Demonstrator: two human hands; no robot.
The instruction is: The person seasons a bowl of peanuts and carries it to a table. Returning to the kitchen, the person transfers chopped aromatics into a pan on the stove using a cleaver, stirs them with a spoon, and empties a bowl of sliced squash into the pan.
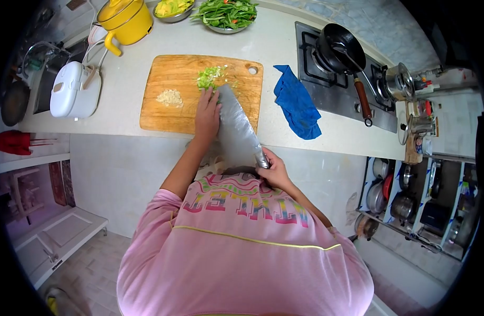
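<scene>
A wide metal cleaver (pixel 238 124) points away from me, its tip over the wooden cutting board (pixel 163 71). My right hand (pixel 273 167) is wrapped round its handle near my chest. My left hand (pixel 206 116) lies at the board's front part beside the blade, fingertips at the chopped green pieces (pixel 210 77); whether they hold any is hidden. Left of that hand is a small pile of minced pale pieces (pixel 170 98) on the board.
Beyond the board stand a yellow pot (pixel 127 23), a bowl of yellow slices (pixel 173 7) and a bowl of cut greens (pixel 229 13). A white appliance (pixel 73 90) is left. Right are a blue cloth (pixel 297 102) and a stove with a black wok (pixel 341 47). An open drawer (pixel 410 205) juts out at right.
</scene>
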